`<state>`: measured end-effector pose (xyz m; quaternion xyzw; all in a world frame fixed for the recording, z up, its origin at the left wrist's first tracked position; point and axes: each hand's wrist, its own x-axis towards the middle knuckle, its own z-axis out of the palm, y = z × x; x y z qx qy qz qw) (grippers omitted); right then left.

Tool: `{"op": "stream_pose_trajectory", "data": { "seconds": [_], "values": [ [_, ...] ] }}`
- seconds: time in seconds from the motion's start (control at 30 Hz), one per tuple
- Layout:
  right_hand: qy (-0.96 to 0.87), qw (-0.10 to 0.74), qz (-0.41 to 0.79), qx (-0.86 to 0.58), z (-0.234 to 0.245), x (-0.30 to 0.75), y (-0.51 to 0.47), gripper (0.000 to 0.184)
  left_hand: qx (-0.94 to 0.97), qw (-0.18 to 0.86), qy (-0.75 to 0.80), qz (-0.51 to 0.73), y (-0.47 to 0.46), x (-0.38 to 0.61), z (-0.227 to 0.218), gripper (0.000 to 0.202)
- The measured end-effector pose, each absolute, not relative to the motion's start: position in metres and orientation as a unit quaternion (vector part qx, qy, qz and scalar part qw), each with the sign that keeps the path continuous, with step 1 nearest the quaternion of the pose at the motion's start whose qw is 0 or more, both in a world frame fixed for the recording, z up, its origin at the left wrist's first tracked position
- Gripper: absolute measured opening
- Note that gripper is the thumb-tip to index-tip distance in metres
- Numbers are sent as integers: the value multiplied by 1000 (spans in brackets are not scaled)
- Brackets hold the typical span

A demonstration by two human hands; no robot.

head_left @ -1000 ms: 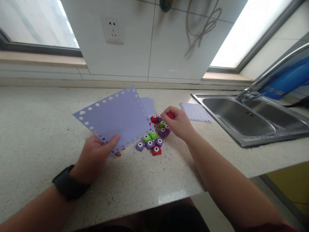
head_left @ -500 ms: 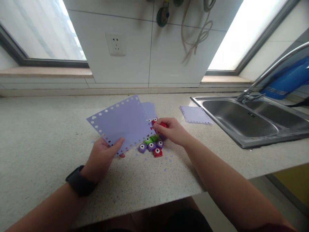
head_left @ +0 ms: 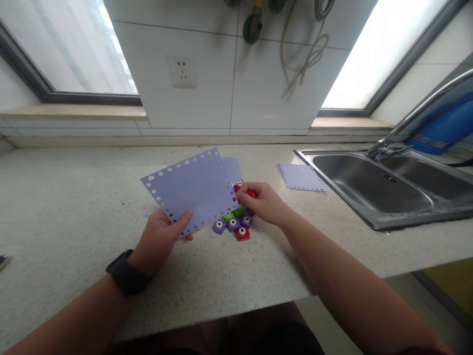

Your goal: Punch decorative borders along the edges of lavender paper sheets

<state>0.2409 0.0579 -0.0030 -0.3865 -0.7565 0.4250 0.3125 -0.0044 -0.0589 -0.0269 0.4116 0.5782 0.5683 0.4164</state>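
A sheet of purple paper [head_left: 188, 190] is tilted above the counter, with small shapes such as hearts, stars and flowers punched along its edges. My left hand [head_left: 166, 231] grips its lower left edge, thumb on top and fingers beneath. At the sheet's right edge, the thumb and fingers of my right hand [head_left: 260, 199] are pinched together; what lies between the fingertips is hidden. Several small craft punches in red, purple and green sit just below and behind that edge, among them a red punch [head_left: 243, 234] and a purple punch [head_left: 219, 227]. Another red punch shows partly behind my right fingers.
More purple paper [head_left: 232, 170] lies behind the held sheet. A stack of punched purple sheets [head_left: 301, 177] rests near the sink [head_left: 364, 197]. Tiny paper cut-outs [head_left: 262, 245] are scattered on the stone counter [head_left: 74, 197]. A tiled wall with a socket [head_left: 182, 71] stands behind.
The whole view has shifted slightly. Both hands keep about the same place on and beside the sheet, and the punches lie as before.
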Motion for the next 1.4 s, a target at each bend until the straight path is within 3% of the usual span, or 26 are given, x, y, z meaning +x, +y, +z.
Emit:
{"op": "stream_pose_trajectory", "data": {
  "seconds": [0.1,0.2,0.37,0.57,0.77,0.9,1.13,1.4],
  "values": [
    [-746,348,390,-413,-8,245,64,27,414,423,553,586,-57,-8,-36,36],
    [-735,415,336,-418,-14,251,75,13,399,435,525,613,-53,-11,-43,42],
    [-661,482,396,-418,-26,258,96,36,366,459,481,651,-50,-9,-42,42],
    [-647,475,386,-456,-32,254,95,47,245,495,430,714,-49,-16,-33,27],
    [-742,437,275,-429,-22,243,73,26,171,482,400,760,-46,-32,-32,23],
    [-745,461,281,-390,-18,236,64,34,166,467,397,772,-43,-39,-34,22],
    [-795,313,314,-413,-6,212,45,34,181,462,399,771,-35,-46,-40,28],
    [-898,137,162,-385,16,169,40,25,202,464,390,769,-31,-45,-45,39]
  ]
}}
